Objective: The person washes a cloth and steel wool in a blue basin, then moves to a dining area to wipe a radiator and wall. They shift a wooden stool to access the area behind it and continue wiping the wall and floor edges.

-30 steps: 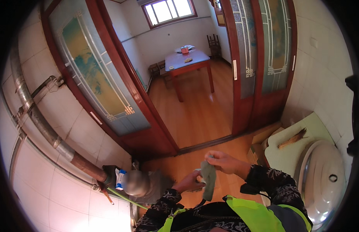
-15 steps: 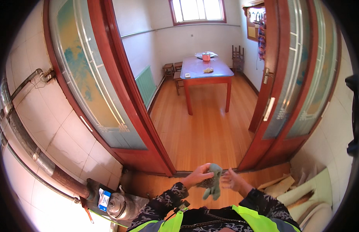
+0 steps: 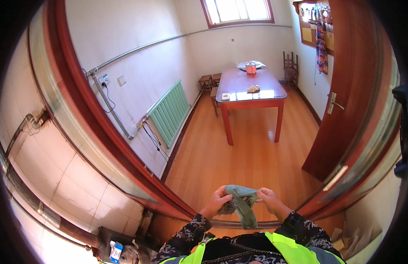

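Observation:
A grey-green cloth (image 3: 246,211) hangs in front of me at the doorway, its top edge stretched between my hands. My left hand (image 3: 217,202) is closed on its left end. Below those fingers shows a dark grey, rough-textured bundle (image 3: 227,207); I cannot make out what it is. My right hand (image 3: 271,202) pinches the cloth's right corner, thumb and fingers together. The lower part of the cloth droops in folds between the two hands, above the door sill.
Ahead stands a red table (image 3: 252,104) with a pink pot (image 3: 251,68) on it. A green radiator (image 3: 170,113) lines the left wall; a wooden door (image 3: 344,101) opens on the right. At lower left are a pipe (image 3: 50,216), a metal kettle (image 3: 131,255) and a blue-and-white box (image 3: 116,252).
My right hand, open and apart from the cloth before, now grips its corner. The cloth is spread wider between my hands. I have come closer to the doorway; more of the room shows.

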The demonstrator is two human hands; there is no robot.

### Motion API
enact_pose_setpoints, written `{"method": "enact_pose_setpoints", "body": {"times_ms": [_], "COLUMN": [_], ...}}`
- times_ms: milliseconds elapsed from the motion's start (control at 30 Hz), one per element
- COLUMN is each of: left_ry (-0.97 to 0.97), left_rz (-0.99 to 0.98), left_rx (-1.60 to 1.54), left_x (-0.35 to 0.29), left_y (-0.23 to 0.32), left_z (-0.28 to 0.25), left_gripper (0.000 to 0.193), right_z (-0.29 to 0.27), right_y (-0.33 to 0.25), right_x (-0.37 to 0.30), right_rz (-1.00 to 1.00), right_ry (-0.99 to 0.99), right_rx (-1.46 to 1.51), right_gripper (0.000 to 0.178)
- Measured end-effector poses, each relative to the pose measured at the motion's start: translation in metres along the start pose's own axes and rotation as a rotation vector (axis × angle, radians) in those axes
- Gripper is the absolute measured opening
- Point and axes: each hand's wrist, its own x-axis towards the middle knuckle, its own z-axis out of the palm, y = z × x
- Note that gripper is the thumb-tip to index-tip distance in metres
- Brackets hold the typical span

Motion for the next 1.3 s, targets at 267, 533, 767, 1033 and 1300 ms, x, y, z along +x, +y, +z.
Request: {"method": "enact_pose_setpoints", "body": {"times_ms": [267, 533, 767, 1033, 1300], "left_ry": [0.375, 0.363, 0.257, 0.76, 0.987], "left_rz": [0.089, 0.053, 0.101, 0.155, 0.117], "left_rx": [0.064, -0.036, -0.014, -0.014, 0.121], "left_x": [0.069, 0.188, 0.281, 0.255, 0.292], "left_y": [0.046, 0.045, 0.062, 0.087, 0.122], "left_z": [-0.073, -0.169, -0.261, -0.344, -0.379], "left_gripper": [0.017, 0.025, 0.029, 0.028, 0.042], "right_z": [-0.006, 0.007, 0.036, 0.077, 0.173], "right_y": [-0.076, 0.012, 0.007, -0.057, -0.12], "right_x": [0.193, 0.355, 0.489, 0.619, 0.723], "right_rz": [-0.056, -0.259, 0.141, 0.101, 0.005], "right_ry": [-0.282, -0.447, -0.489, -0.703, -1.044], "right_rx": [0.234, -0.412, -0.302, -0.517, -0.382], "right_gripper": [0.024, 0.053, 0.033, 0.024, 0.023]}}
